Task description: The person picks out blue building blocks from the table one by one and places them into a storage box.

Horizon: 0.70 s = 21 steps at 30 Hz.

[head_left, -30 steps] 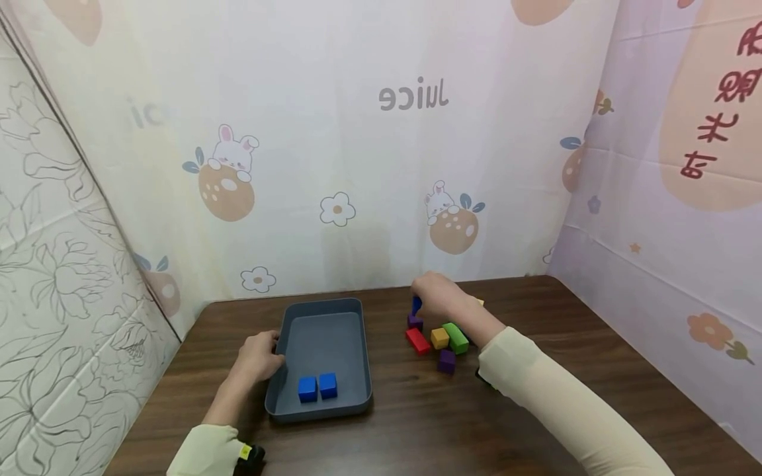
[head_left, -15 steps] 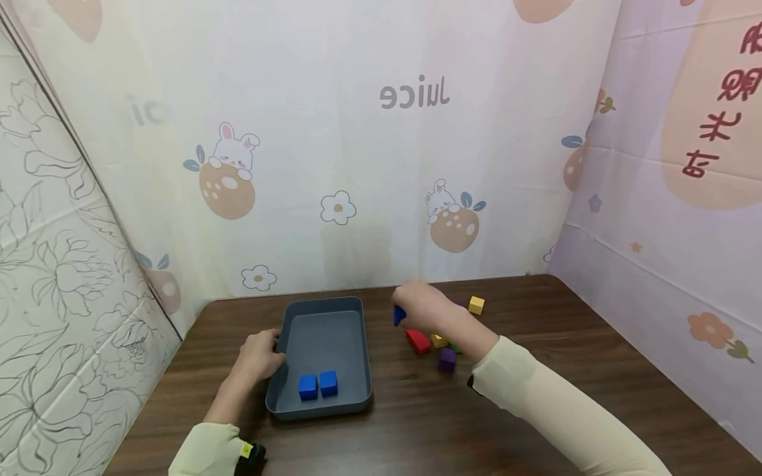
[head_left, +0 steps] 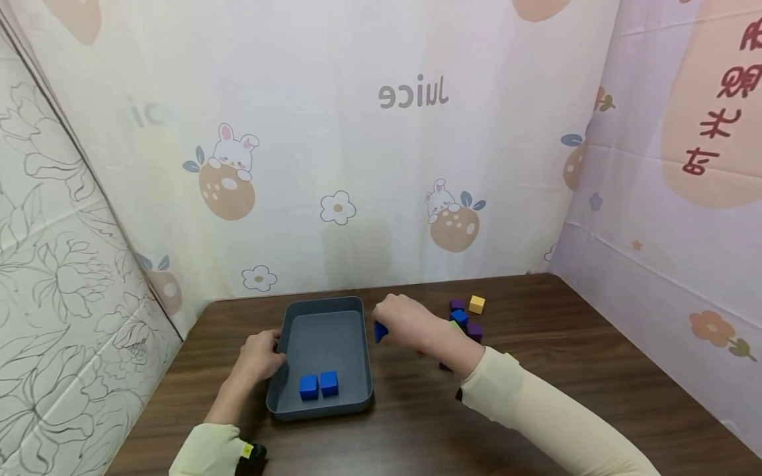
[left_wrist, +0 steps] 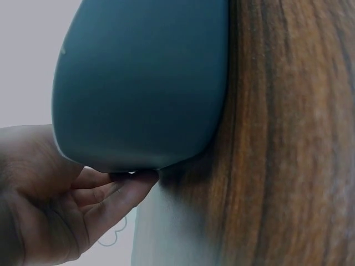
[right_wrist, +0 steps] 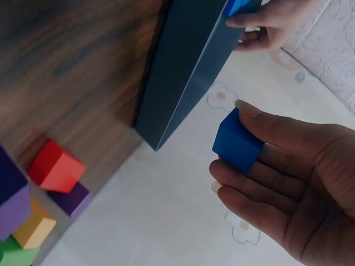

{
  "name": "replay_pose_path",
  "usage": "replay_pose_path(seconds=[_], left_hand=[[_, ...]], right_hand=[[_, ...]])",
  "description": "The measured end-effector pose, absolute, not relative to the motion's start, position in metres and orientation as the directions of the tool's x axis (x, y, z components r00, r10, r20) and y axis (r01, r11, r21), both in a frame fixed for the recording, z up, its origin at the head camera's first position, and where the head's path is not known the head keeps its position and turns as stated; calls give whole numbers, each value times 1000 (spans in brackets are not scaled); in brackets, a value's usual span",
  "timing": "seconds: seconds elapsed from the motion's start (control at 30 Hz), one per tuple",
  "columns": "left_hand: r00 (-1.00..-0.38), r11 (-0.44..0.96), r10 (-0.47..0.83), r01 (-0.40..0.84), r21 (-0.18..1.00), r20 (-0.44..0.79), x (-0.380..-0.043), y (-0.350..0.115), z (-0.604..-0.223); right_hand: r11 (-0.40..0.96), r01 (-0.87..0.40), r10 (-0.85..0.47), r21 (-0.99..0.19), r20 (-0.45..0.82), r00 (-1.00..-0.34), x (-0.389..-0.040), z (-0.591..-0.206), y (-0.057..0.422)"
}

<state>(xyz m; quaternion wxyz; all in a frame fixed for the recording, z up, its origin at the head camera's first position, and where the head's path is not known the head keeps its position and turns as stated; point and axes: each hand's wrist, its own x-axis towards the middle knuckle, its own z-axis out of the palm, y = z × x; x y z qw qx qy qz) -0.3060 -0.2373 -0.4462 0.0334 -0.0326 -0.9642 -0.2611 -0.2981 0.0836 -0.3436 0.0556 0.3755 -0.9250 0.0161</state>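
The right hand (head_left: 405, 322) pinches a blue cube (right_wrist: 238, 141) between thumb and fingertips, above the worktop (head_left: 411, 430) just right of the tray (head_left: 324, 344). The cube has no evident long axis; it is tilted in the grip, and in the head view its visible part juts from the near left side of the fingers. The grey tray's long axis runs near to far. The left hand (head_left: 258, 357) grips the tray's left wall, thumb at the rim.

Near the tray's near end sit a left blue cube (head_left: 309, 387) and a right blue cube (head_left: 329, 383), side by side with a narrow gap. Right of the right hand are a yellow cube (head_left: 477, 305), another blue block (head_left: 459, 318) and purple blocks (head_left: 474, 332), partly hidden by the arm.

The far curtain (head_left: 387, 152) reads "Juice" in mirror writing; the right cloth (head_left: 655, 198) bears red mirrored characters. A yellow label (head_left: 247, 451) at the left wrist is too small to read.
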Motion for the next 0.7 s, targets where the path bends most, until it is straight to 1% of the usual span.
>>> replay_pose_path(seconds=[0.5,0.7], left_hand=[[-994,863,53,93,496,94,-306,-238,-446],[-994,863,56,94,496,91,-306,-239,-446]], right_hand=[[688,-726,-725,1,59,-686,-287,-357,56],[683,-730,-731,31,34,-682,-283,-360,44]])
